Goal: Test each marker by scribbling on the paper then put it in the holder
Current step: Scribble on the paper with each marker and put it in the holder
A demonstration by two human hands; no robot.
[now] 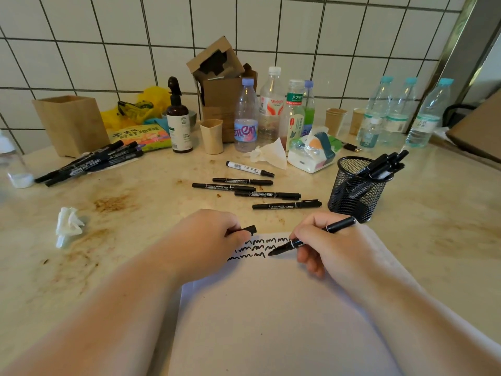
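Note:
My right hand (328, 245) grips a black marker (336, 227) with its tip touching the white paper (271, 321) at the end of the third row of black scribbles (254, 248). My left hand (214, 237) rests on the paper's top left corner, closed around the marker's black cap (250, 229). A black mesh holder (355, 189) stands to the upper right of the paper with several markers in it. Several loose black markers (260, 192) lie just beyond the paper. One white-bodied marker (249, 168) lies behind them.
Another pile of black markers (92, 162) lies at the far left beside a wooden box (71, 123). Bottles (271, 109), paper cups (211, 135), a tissue pack (311, 153) and cardboard crowd the back by the tiled wall. A crumpled tissue (67, 225) lies at left.

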